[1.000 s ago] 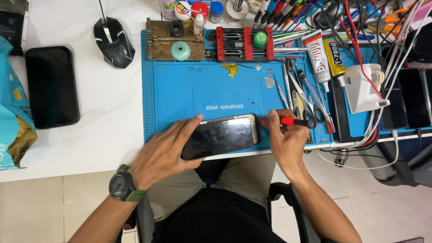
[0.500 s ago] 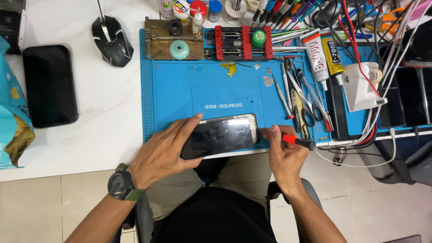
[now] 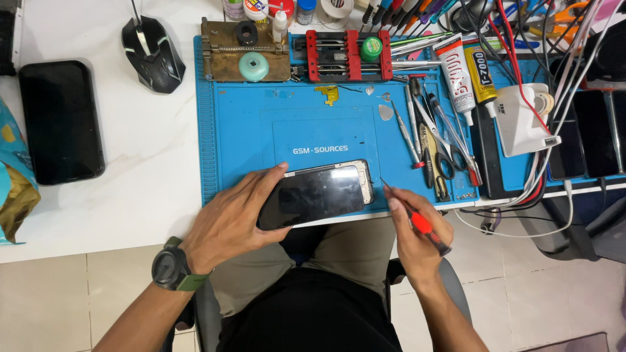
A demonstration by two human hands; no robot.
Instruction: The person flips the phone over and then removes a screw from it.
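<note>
A dark-screened smartphone with a pale frame lies at the front edge of the blue work mat. My left hand rests on its left end, fingers spread over the glass, holding it down. A watch with a green strap sits on that wrist. My right hand grips a thin screwdriver with a red and black handle. Its metal tip points up-left, just off the phone's right edge.
Another black phone and a black mouse lie on the white table left of the mat. Tweezers, scissors and drivers lie on the mat's right. Glue tubes, a red clamp jig and cables crowd the back and right.
My right hand has turned the screwdriver from lying level to pointing up-left at the phone's right edge. The left hand and phone stayed put.
</note>
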